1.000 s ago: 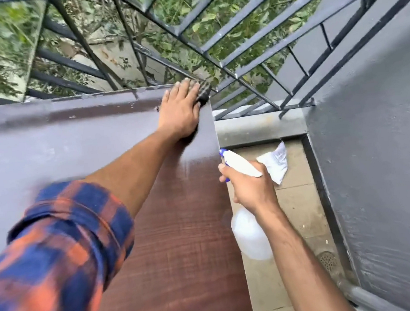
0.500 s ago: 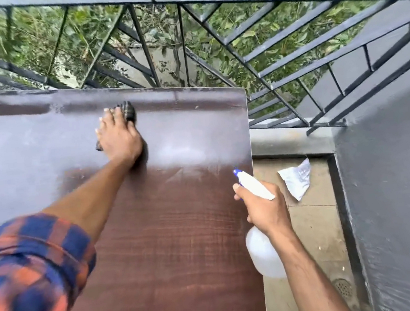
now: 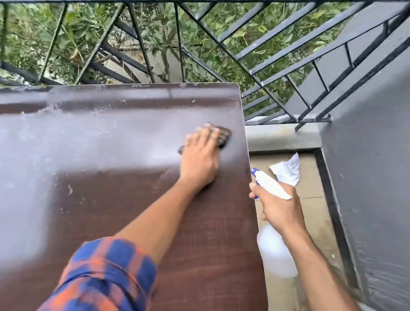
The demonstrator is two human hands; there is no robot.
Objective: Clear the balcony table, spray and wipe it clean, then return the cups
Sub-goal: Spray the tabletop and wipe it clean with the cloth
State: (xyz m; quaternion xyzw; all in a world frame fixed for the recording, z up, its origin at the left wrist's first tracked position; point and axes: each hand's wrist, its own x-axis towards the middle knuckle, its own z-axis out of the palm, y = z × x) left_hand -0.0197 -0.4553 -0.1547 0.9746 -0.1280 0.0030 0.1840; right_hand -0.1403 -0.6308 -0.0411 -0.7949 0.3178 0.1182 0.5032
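Note:
The dark brown wooden table fills the left and middle of the view. My left hand lies flat on a dark cloth near the table's right edge, pressing it onto the wet, streaked top. Off the right edge of the table, my right hand grips the neck of a white spray bottle with a blue nozzle, held over the floor. No cups are in view.
A crumpled white paper lies on the tiled floor right of the table. A black metal railing runs behind the table. A grey wall closes in the right side.
My left hand slid the cloth from the table's far right corner leftward, then back right and nearer. The right hand with the bottle has stayed about where it was.

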